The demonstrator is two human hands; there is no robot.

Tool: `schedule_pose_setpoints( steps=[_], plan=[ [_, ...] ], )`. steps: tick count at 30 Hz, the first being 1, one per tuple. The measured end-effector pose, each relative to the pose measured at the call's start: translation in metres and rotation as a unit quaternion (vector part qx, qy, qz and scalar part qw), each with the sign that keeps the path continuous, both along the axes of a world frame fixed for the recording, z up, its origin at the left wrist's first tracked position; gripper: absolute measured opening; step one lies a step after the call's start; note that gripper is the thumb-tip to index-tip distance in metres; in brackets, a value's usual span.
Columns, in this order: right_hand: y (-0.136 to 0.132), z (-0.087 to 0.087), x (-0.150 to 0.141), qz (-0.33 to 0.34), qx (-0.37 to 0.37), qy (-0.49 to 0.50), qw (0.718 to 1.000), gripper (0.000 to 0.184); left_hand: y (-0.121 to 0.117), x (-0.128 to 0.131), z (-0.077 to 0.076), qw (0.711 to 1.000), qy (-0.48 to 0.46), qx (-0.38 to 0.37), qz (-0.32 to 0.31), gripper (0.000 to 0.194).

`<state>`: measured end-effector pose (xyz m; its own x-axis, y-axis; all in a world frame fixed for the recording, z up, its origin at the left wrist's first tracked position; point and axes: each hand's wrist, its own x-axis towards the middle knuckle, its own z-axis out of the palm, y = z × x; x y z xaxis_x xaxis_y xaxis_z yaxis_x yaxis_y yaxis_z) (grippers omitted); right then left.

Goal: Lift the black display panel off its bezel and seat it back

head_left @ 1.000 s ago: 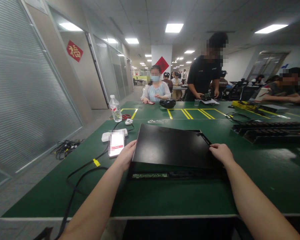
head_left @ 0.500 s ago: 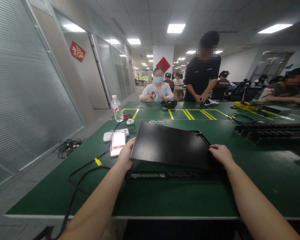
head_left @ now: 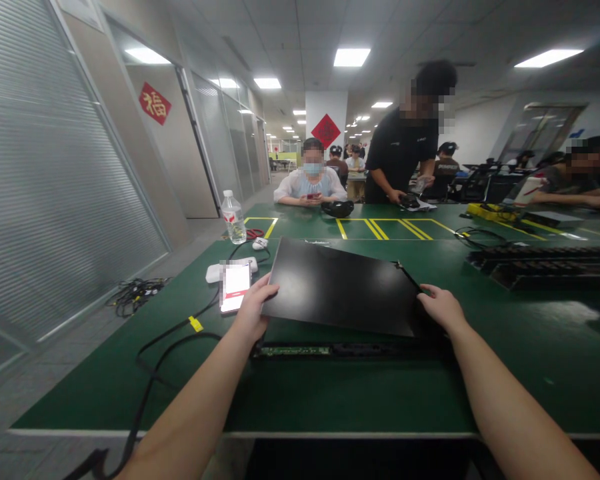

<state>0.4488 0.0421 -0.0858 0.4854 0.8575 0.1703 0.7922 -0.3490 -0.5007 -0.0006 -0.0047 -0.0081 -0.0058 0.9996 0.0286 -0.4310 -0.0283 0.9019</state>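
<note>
A flat black screen panel [head_left: 337, 287] lies tilted, its left side raised off a black frame beneath it. My left hand [head_left: 256, 303] is closed on the panel's left edge, thumb over the top face. At the right side, my right hand [head_left: 443, 308] has its fingers closed around the edge of the black frame [head_left: 380, 350]; how far they also touch the panel is hidden. Along the frame's near side a strip of green circuit board [head_left: 295, 351] shows. Most of the frame is covered by the panel.
Left of the panel are a lit phone [head_left: 236, 287], a white device [head_left: 214, 272], a black cable [head_left: 167, 341] and a water bottle [head_left: 234, 219]. Black racks [head_left: 555, 267] stand right on the green table [head_left: 130, 380]. Two people are across the table, one standing.
My left thumb has come over the panel's top face, and the panel has shifted slightly up and left. My right hand stays put. Across the table, the standing person has leaned right.
</note>
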Motion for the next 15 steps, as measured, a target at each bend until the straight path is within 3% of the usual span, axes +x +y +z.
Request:
schedule_pose_setpoints(
  steps=[5,8,12,15],
  plan=[
    [0.002,0.000,0.003,-0.004,0.014,0.026,1.000,0.046,-0.001,0.003,-0.001,1.000,-0.017,0.025,-0.002,0.069],
    [0.002,0.001,0.004,-0.014,0.038,0.102,0.994,0.039,-0.003,0.003,-0.003,0.999,-0.019,0.033,0.010,0.072],
    [-0.001,0.006,0.003,-0.018,0.104,0.268,0.958,0.025,-0.004,0.000,0.000,0.999,-0.031,0.035,0.009,0.071],
    [-0.007,0.018,-0.004,0.029,0.147,0.328,0.933,0.028,-0.003,-0.006,0.006,0.998,-0.055,0.027,0.026,0.061]
  ],
)
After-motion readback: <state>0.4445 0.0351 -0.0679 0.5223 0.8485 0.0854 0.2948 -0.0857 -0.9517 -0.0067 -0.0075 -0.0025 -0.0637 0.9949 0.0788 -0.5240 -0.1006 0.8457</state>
